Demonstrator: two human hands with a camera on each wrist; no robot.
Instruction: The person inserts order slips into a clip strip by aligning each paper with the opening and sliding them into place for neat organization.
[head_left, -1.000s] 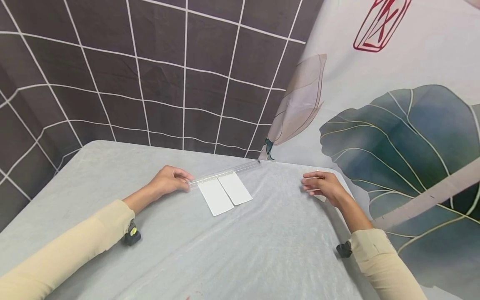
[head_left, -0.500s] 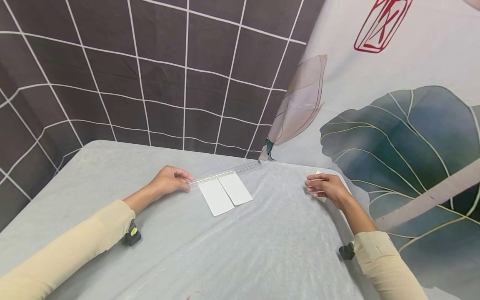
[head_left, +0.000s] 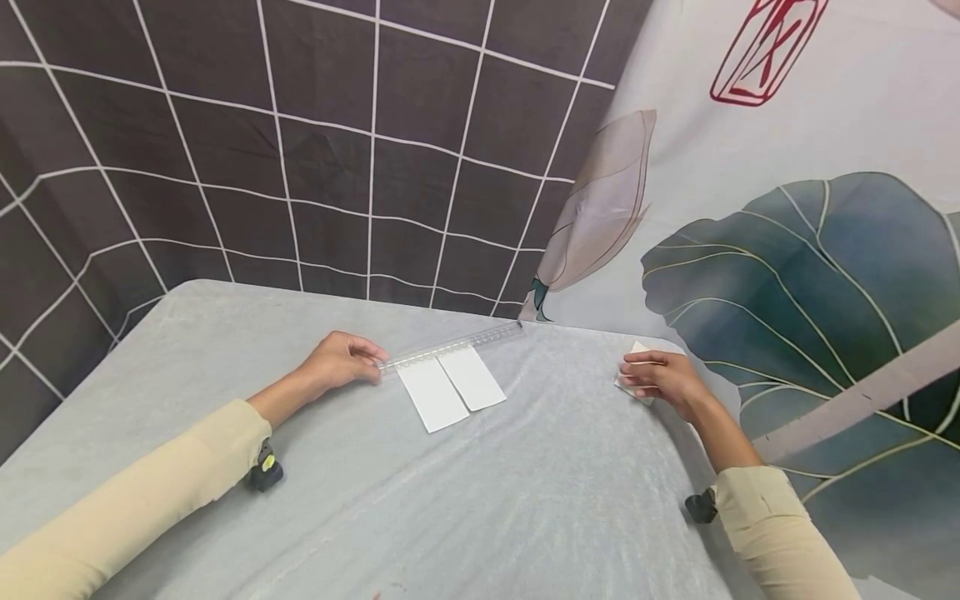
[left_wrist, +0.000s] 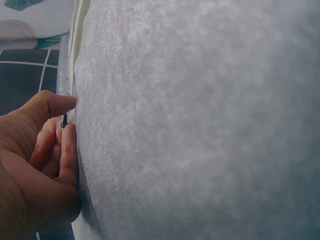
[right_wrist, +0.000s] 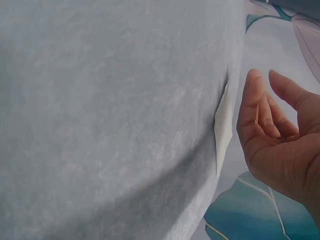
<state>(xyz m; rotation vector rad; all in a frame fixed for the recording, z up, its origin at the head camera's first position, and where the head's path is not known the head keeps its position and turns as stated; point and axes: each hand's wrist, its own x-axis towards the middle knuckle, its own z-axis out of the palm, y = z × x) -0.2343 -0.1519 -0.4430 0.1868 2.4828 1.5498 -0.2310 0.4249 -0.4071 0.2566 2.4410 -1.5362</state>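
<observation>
At the middle of the table, a clear plastic ruler (head_left: 480,337) lies slantwise along the top ends of two white paper strips (head_left: 432,395). These strips sit side by side with a narrow gap. My left hand (head_left: 330,363) pinches the ruler's near left end between thumb and fingers; the left wrist view shows that end (left_wrist: 64,121) in the fingertips. At the right, my right hand (head_left: 664,382) hovers over another white piece of paper (right_wrist: 223,131), its fingers loosely curved. The right wrist view shows a gap between hand and paper. Most of this paper is hidden in the head view.
A grey cloth covers the table (head_left: 480,500). Behind it hangs a dark curtain (head_left: 322,150) with white grid lines, and on the right a white curtain (head_left: 690,167) with leaf prints, close to the table's edge.
My right hand has shifted slightly right and toward me, and more of the paper beneath it shows. The left hand, ruler and two paper strips have stayed in place.
</observation>
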